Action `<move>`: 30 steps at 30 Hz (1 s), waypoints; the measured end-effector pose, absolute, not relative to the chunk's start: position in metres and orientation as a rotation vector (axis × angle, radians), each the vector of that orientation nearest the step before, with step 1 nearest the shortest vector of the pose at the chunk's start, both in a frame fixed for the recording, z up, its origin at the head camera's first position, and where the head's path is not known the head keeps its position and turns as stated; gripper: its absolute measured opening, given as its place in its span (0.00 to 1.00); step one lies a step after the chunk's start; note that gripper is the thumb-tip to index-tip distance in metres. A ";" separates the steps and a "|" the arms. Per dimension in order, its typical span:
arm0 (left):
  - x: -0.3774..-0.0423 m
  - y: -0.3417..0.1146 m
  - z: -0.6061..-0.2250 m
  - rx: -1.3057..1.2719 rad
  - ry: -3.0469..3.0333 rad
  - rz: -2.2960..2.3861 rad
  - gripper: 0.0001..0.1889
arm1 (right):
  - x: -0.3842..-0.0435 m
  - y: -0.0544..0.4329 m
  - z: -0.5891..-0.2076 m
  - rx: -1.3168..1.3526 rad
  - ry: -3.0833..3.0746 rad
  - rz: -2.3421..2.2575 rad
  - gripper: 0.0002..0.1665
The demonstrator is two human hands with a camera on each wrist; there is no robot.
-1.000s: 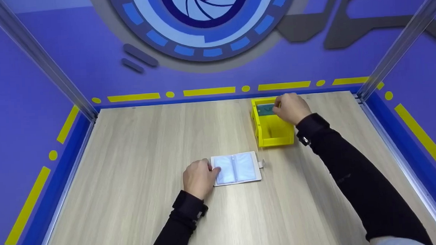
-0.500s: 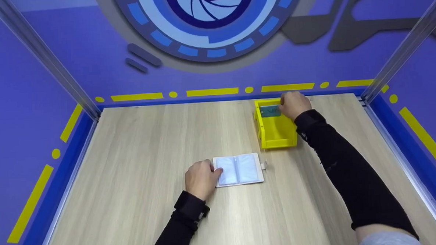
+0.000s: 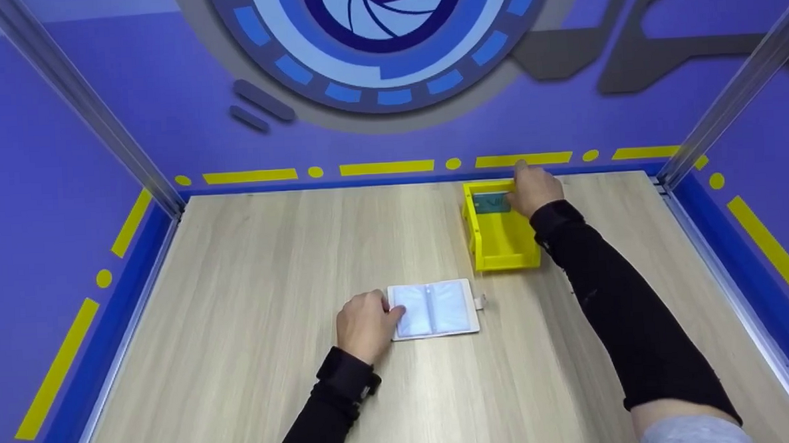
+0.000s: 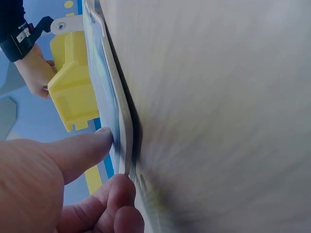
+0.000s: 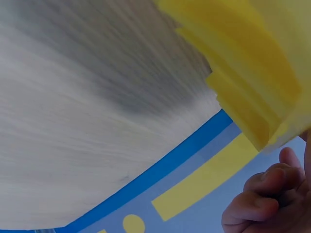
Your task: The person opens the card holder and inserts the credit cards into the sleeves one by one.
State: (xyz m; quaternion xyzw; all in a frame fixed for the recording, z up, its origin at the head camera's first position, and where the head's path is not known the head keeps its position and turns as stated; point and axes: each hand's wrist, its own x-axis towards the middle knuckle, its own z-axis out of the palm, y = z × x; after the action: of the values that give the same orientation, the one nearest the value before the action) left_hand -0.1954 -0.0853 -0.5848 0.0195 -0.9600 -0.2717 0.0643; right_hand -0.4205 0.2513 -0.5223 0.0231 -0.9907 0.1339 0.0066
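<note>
On the table lies a small open card holder [image 3: 433, 309] with a white cover, clear sleeves and a snap tab on its right side. My left hand [image 3: 364, 324] pinches its left edge, thumb on top and fingers below, as the left wrist view shows. Inside a yellow bin [image 3: 507, 262] a green card [image 3: 491, 202] stands by the back wall. My right hand [image 3: 537, 187] is over the bin's far right corner, its fingertips at the card's right end. In the right wrist view its curled fingers [image 5: 260, 194] show beyond the bin; whether they grip the card is hidden.
The wooden table [image 3: 270, 267] ends at a blue back wall [image 3: 338, 144] with yellow markings, close behind the bin. Metal posts and blue panels bound it left and right. The bin stands behind and right of the card holder.
My right hand has shifted slightly right across the bin's corner, and one finger now sticks up. The card keeps its place in the bin. My left hand stays on the card holder.
</note>
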 end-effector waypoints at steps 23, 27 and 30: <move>-0.197 -0.087 -0.582 0.048 -2.902 -0.802 0.19 | -0.424 0.249 -0.510 0.101 -3.071 0.383 0.16; -0.196 -0.087 -0.582 0.056 -2.904 -0.799 0.19 | -0.424 0.251 -0.508 0.123 -3.051 0.379 0.14; -0.196 -0.087 -0.582 0.058 -2.913 -0.809 0.19 | -0.422 0.252 -0.507 0.124 -3.042 0.375 0.13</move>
State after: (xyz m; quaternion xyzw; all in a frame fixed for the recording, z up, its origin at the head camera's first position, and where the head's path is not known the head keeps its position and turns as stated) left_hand -0.1961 -0.0872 -0.5824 0.0191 -0.9616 -0.2673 0.0590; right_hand -0.4215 0.2517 -0.5066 0.0403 -0.9910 0.1222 0.0368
